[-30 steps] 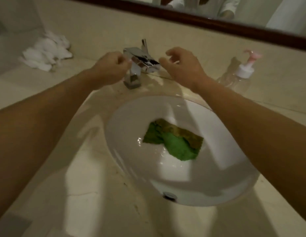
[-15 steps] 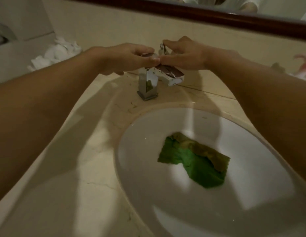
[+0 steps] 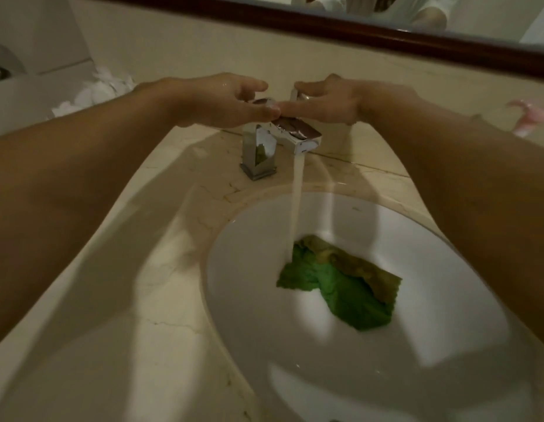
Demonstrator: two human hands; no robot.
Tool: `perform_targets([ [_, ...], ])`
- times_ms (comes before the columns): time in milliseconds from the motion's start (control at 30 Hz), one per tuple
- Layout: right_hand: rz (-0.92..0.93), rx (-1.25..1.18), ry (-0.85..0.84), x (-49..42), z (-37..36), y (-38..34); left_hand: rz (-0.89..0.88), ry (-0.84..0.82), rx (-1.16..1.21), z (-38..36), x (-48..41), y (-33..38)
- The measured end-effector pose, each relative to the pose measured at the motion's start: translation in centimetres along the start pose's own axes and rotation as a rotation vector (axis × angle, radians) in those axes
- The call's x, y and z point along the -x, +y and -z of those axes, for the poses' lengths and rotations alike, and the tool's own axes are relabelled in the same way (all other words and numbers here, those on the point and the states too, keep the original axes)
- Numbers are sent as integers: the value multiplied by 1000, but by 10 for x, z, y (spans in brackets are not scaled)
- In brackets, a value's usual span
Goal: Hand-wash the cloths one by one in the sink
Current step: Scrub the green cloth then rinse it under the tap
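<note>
Countertop of pale veined marble point(image 3: 136, 284) is seen spreading wide to the near left of a white oval ceramic sink point(image 3: 234, 315), whose rim is cut off by the lower and right edges of the view. Behind it the space is closed off by a beige wall and a dark wood-framed mirror point(image 3: 356, 33). Both forearms are stretched forward on either side, and the bowl between them is uncovered. Inside the sink a crumpled green cloth point(image 3: 340, 290), with a duller olive fold along its far edge, is laid at the bottom. A stream of water point(image 3: 296, 208) from a square chrome faucet point(image 3: 258, 147) is shown striking the cloth's far left corner. The left hand point(image 3: 228, 102) is held with fingers nearly straight, their tips laid on the faucet's top, nothing grasped. The right hand point(image 3: 328, 102) is closed narrowly, thumb above and forefinger below, on a thin chrome lever point(image 3: 294, 94) at the faucet's back. The cloth lies well apart from both hands, below them and nearer the camera. White crumpled cloths point(image 3: 94, 92) are heaped at the counter's far left, and a pink pump top point(image 3: 527, 117) is clipped by the right edge.
</note>
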State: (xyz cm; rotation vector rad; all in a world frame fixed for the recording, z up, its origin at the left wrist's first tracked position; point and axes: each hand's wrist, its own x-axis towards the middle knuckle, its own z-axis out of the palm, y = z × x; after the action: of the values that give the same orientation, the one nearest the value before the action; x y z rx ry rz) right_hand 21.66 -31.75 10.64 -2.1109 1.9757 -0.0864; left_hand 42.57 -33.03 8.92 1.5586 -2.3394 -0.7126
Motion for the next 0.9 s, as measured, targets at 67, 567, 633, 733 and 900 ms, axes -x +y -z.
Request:
perform_targets([
  [67, -12, -183, 22, 9, -6, 3, -3, 26, -44, -1, 5, 7],
  [567, -336, -619, 219, 204, -49, 160, -407, -12, -239, -115, 40, 156],
  [633, -417, -661, 263, 217, -49, 181, -424, 18, -70, -141, 31, 173],
  [733, -503, -722, 395, 217, -51, 210, -373, -15, 100, -172, 14, 196],
  [900, -410, -794, 492, 192, -52, 236, -274, -126, 377, -206, -16, 215],
])
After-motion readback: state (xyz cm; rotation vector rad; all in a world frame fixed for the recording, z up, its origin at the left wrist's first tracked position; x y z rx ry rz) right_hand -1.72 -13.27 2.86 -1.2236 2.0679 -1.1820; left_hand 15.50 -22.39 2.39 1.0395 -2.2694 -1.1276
